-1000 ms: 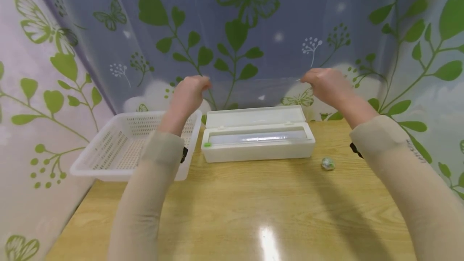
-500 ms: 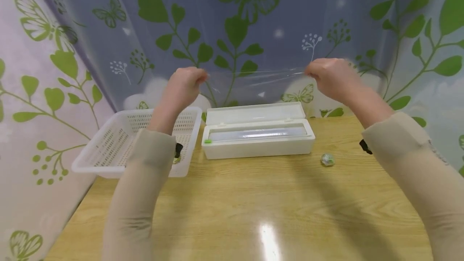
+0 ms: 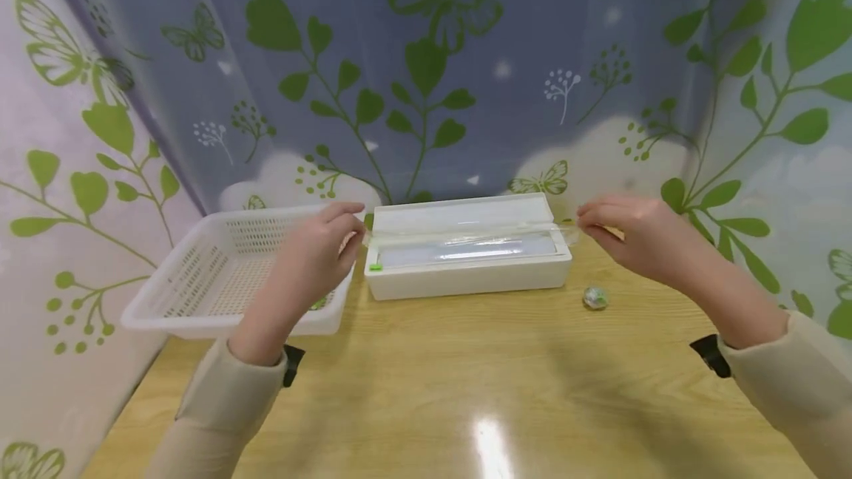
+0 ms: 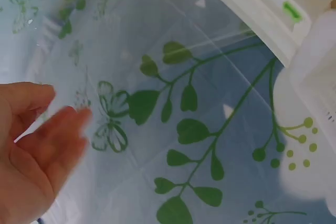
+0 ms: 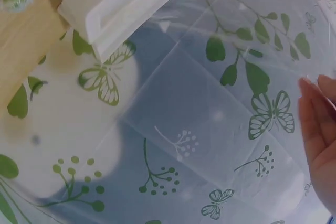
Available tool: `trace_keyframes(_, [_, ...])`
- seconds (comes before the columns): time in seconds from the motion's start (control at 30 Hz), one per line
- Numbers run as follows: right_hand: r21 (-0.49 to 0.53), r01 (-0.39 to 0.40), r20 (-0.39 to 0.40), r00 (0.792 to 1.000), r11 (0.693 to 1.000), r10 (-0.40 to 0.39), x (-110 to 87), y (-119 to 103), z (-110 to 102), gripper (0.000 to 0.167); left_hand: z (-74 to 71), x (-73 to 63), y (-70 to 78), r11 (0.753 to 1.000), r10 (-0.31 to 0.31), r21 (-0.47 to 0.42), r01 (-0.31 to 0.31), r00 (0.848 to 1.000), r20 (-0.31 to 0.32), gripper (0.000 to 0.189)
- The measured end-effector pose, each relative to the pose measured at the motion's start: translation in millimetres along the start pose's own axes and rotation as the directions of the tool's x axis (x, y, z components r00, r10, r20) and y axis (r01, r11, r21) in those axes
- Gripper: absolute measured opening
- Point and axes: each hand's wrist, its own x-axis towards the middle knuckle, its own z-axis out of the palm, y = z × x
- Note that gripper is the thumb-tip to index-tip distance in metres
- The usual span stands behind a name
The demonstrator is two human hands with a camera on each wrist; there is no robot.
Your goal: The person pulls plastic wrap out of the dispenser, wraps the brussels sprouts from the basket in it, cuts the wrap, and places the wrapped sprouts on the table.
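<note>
A strip of clear cling film [image 3: 466,235] stretches between my two hands, low across a white cling film dispenser box [image 3: 466,283]. At its left end, my left hand [image 3: 306,265] pinches the film near the box's left side. My right hand [image 3: 642,231] pinches the other end, just past the box's right side. The box's lid [image 3: 466,211] is tipped back, and a roll of film [image 3: 472,248] shows inside. A green cutter slider [image 3: 376,267] sits at its front left corner. Film sheen shows by the left fingers [image 4: 68,129] and the right fingers [image 5: 312,114] in the wrist views.
To the left stands a white perforated basket [image 3: 143,318], partly behind my left hand, with something green near its right side. A small wrapped ball [image 3: 594,298] rests on the wooden table [image 3: 426,368] right of the box. A patterned curtain [image 3: 426,80] hangs behind.
Both hands have come down and nearer from in front of the curtain, lowering the film over the box. The hands have spread slightly farther apart.
</note>
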Motion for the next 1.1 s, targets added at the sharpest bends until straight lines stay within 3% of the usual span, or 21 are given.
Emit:
trace_keyframes(0.1, [0.02, 0.006, 0.026, 1.0, 1.0, -0.006, -9.7, -6, 2, 0.047, 0.2, -16.7, 11.6, 0.998, 0.034, 0.045, -0.034, 0.999, 0.015, 0.006])
trace_keyframes(0.27, [0.141, 0.009, 0.084, 0.996, 0.99, -0.021, -26.6, -13, 6, 0.037, 7.5, -46.3, 31.0, 0.999, 0.051, -0.002, -0.051, 0.991, 0.121, 0.011])
trace_keyframes(0.37, [0.251, 0.003, 0.15, 0.988, 0.968, -0.042, -37.2, -16, 9, 0.03, 18.1, -60.8, 39.8, 0.996, 0.081, -0.045, -0.075, 0.983, 0.166, 0.012])
trace_keyframes(0.43, [0.306, -0.013, 0.203, 0.978, 0.952, -0.052, -42.4, -18, 12, 0.015, 26.2, -68.5, 44.7, 0.993, 0.11, -0.07, -0.099, 0.978, 0.18, 0.011])
trace_keyframes(0.5, [0.34, -0.023, 0.255, 0.964, 0.94, -0.068, -45.2, -20, 15, 0.011, 35.2, -74.9, 48.5, 0.989, 0.137, -0.084, -0.123, 0.974, 0.181, 0.009])
trace_keyframes(0.63, [0.376, -0.046, 0.344, 0.934, 0.926, -0.093, -48.6, -27, 24, 0.032, 52.4, -83.9, 54.4, 0.981, 0.184, -0.102, -0.166, 0.963, 0.198, 0.008])
trace_keyframes(0.9, [0.388, -0.105, 0.458, 0.884, 0.916, -0.093, -60.6, -40, 41, 0.027, 77.4, -96.6, 60.1, 0.972, 0.235, -0.067, -0.225, 0.93, 0.283, 0.019])
trace_keyframes(1.1, [0.385, -0.224, 0.596, 0.801, 0.895, -0.056, -75.7, -44, 53, 0.025, 80.0, -114.1, 51.8, 0.971, 0.238, -0.039, -0.238, 0.924, 0.3, 0.018])
